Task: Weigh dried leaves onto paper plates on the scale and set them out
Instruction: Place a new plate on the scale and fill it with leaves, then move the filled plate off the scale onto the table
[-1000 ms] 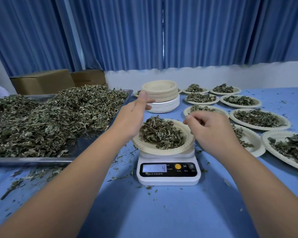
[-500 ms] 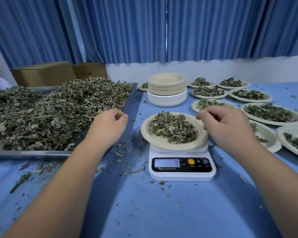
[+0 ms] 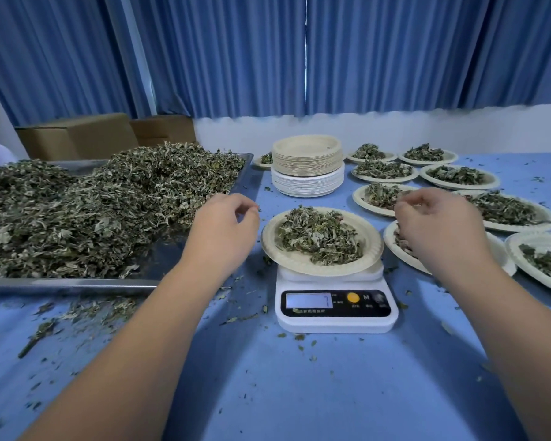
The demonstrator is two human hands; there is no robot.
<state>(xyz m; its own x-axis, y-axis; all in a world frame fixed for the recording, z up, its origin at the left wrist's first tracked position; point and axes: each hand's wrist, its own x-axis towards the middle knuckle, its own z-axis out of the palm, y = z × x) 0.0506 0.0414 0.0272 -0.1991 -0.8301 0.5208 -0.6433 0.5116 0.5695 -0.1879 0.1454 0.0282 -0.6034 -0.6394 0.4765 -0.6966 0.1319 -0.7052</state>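
On scale, paper plate of dried leaves

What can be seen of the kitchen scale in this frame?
The scale is a white plastic-looking unit standing flat on the blue table, scattered leaf crumbs around it. Its black front panel carries a lit display, reading blurred, and an orange round button. A paper plate heaped with dried leaves rests on its platform, overhanging it. Neither the left hand nor the right hand touches it.
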